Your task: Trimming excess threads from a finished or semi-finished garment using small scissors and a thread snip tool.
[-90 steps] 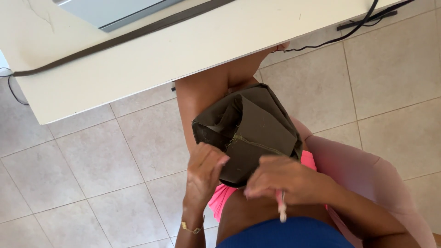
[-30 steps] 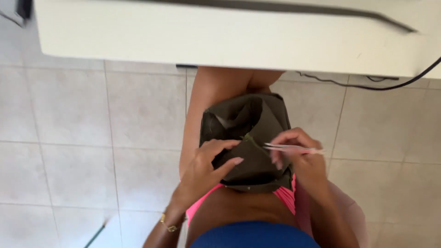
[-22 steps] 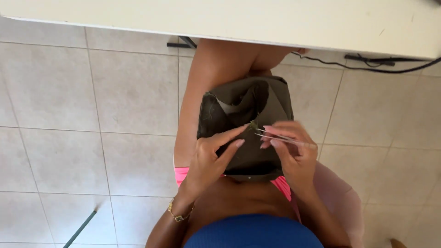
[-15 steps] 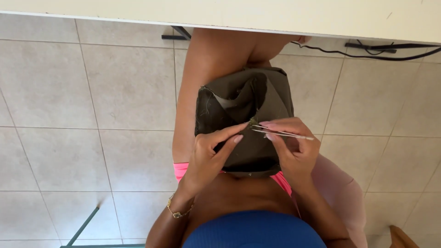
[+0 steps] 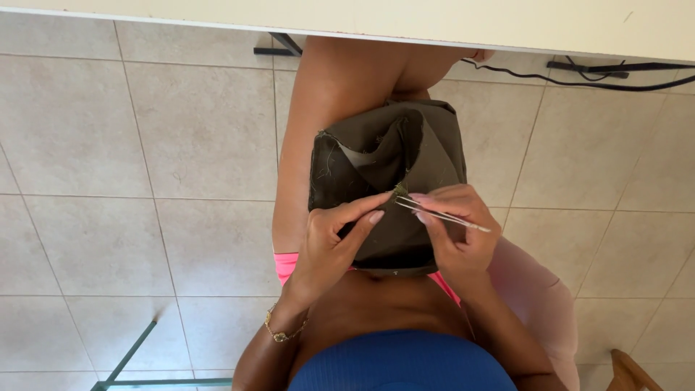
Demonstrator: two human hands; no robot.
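Observation:
A dark olive piece of fabric (image 5: 427,152), folded with a frayed edge, lies on my lap. My left hand (image 5: 334,237) pinches the fabric's fold between thumb and forefinger. My right hand (image 5: 456,232) holds thin metal tweezers (image 5: 441,215), whose tips touch the fabric right beside my left fingertips. A thin gold bracelet (image 5: 284,333) circles my left wrist.
A pale table edge (image 5: 362,22) runs across the top, with black cables (image 5: 615,76) on the beige tiled floor (image 5: 145,145) below it. A glass panel's green edge (image 5: 137,362) shows at bottom left, a wooden corner (image 5: 628,371) at bottom right.
My right hand has brought the tweezers from my lap up to the fabric's fold. My left hand has shifted to pinch the fold. The view has tilted down, away from the tabletop.

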